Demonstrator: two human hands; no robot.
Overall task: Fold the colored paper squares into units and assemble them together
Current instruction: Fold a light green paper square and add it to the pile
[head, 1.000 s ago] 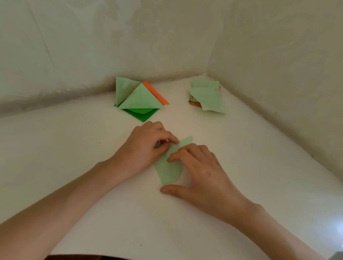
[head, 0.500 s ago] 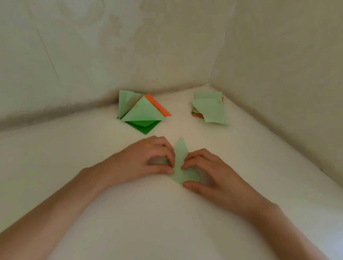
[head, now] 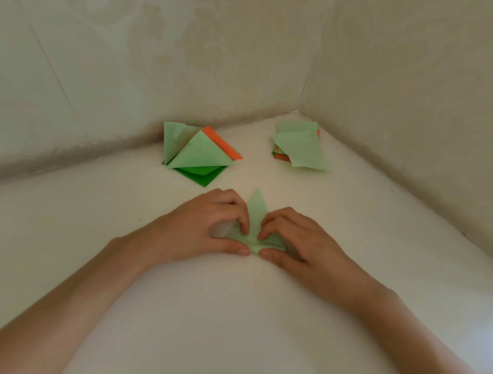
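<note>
Paper (head: 256, 209) has rotated; left hand (head: 203, 230) and right hand (head: 304, 244) pinch it.

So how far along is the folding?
Done: a few folded units, light green, dark green and orange, piled by the back wall; whether any are joined is unclear. In hand: the left hand and right hand pinch a part-folded light green sheet. Left: a stack of unfolded squares in the corner, then assembly.
</note>
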